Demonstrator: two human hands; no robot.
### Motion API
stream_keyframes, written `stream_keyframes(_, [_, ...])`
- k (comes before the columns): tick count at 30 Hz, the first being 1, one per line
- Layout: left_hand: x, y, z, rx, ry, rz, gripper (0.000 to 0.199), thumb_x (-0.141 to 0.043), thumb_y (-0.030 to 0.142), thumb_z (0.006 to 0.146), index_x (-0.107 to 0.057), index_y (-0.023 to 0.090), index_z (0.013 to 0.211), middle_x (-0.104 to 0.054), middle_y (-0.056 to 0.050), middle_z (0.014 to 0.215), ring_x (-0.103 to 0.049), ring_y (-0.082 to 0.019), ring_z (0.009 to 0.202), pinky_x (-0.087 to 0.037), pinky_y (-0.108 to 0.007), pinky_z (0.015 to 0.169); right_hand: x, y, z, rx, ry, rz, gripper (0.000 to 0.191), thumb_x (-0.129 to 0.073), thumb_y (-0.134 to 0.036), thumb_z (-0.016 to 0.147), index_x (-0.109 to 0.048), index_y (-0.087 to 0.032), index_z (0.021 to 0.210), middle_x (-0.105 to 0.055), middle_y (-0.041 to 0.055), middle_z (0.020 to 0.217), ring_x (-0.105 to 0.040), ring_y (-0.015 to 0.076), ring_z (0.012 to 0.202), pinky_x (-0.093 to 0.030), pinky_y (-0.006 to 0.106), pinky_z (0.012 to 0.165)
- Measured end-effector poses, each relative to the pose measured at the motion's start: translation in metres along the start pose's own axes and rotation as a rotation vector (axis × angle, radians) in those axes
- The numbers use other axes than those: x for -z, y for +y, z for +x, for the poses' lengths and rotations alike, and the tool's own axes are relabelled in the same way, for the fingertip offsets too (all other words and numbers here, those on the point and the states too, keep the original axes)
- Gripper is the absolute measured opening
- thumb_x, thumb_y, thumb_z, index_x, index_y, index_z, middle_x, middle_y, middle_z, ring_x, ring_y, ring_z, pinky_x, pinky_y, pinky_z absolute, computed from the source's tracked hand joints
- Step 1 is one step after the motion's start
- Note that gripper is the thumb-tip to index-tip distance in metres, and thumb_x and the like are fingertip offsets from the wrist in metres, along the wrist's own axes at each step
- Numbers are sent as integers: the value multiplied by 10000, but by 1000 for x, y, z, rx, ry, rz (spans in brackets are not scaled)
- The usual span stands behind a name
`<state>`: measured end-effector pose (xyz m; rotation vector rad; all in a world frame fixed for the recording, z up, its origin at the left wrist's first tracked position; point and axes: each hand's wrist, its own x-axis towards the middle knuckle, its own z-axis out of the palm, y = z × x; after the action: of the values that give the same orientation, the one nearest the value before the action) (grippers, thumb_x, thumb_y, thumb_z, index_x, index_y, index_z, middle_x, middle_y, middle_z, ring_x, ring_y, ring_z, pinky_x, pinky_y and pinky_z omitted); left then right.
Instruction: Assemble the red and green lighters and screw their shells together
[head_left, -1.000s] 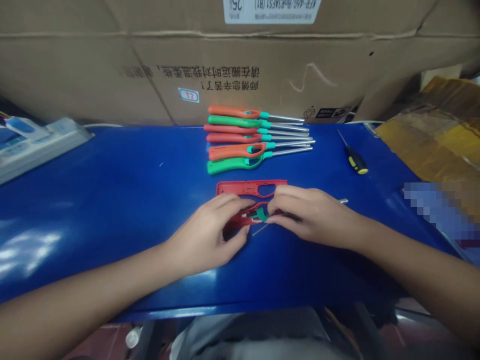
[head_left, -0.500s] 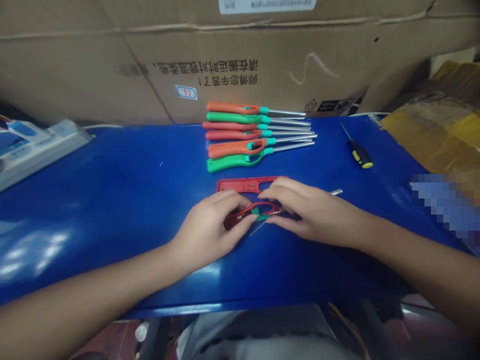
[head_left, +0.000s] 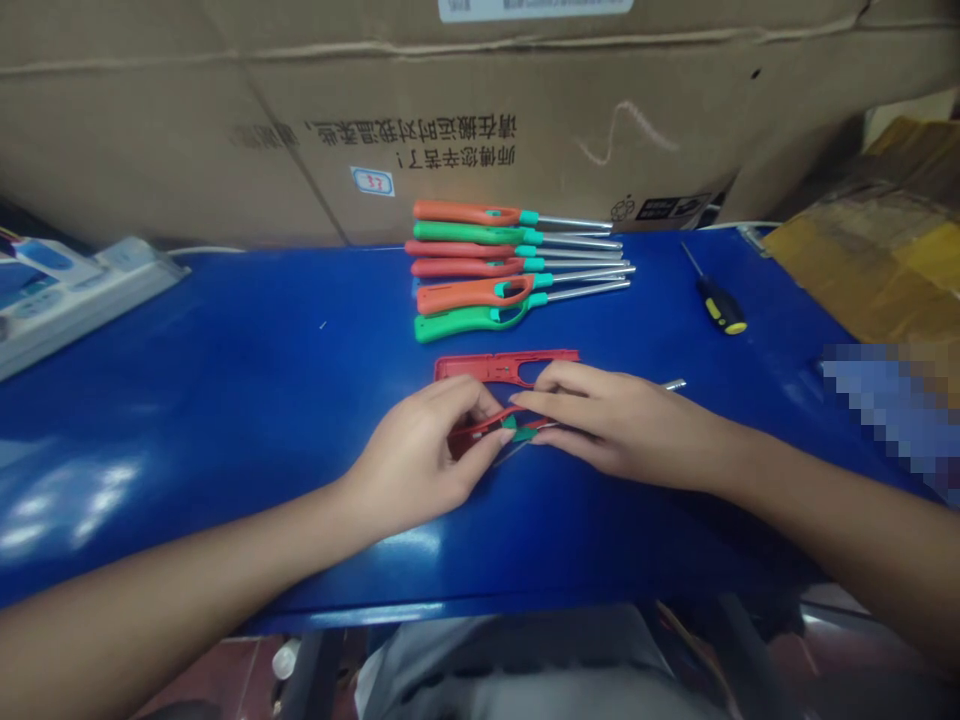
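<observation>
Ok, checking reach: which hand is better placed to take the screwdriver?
Probably the right hand, nearer the screwdriver on the blue table; the left hand lies beyond the red lighter casing both hands hold.

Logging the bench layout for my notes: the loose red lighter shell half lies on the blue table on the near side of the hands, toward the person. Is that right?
Not quite: the head view shows the loose red lighter shell half on the far side of the left hand and right hand, toward the row of orange and green lighters. It does lie on the blue table.

Six orange and green utility lighters (head_left: 465, 295) | screwdriver (head_left: 720, 308) | blue table (head_left: 225, 400) | power strip (head_left: 112, 295) | cardboard carton (head_left: 150, 130)
</observation>
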<state>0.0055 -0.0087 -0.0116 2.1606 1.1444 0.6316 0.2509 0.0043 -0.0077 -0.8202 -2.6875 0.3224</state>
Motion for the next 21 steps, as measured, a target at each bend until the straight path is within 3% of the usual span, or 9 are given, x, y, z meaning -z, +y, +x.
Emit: stream_keyframes(21, [-1, -1, 0, -33, 15, 28, 128, -621, 292, 940, -602, 182, 878, -636, -13, 833, -560, -154, 743, -443, -285, 681, -1, -2, 2, -20, 23, 50, 289, -534, -264, 1008, -631, -142, 1251, -682, 139, 1149, -682, 235, 980, -593, 383, 847])
